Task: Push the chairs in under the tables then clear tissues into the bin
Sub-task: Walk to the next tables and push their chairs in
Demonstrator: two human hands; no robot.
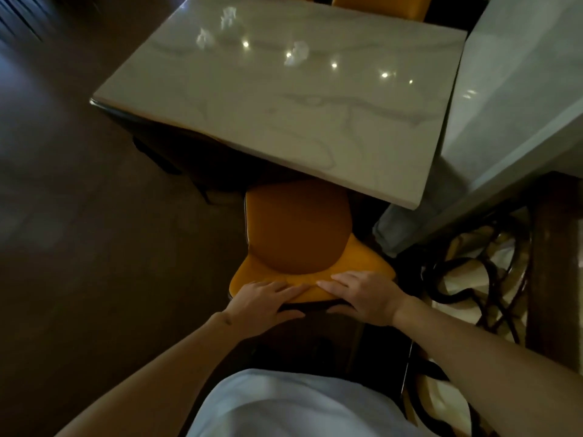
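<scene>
An orange padded chair (296, 228) stands at the near edge of a pale marble table (284, 121), its seat partly under the tabletop. My left hand (265, 299) and my right hand (362, 294) both grip the top of the chair's backrest, fingers over the front, thumbs behind. Three crumpled white tissues lie on the far part of the table: one (205, 37) at the left, one (228, 17) farther back, one (296, 53) near the middle. No bin is in view.
A second marble table (517, 89) stands close on the right. Another orange chair (378, 3) shows at the table's far side. Dark wooden floor (63, 216) spreads to the left. An ornate dark metal frame (473, 279) is at the lower right.
</scene>
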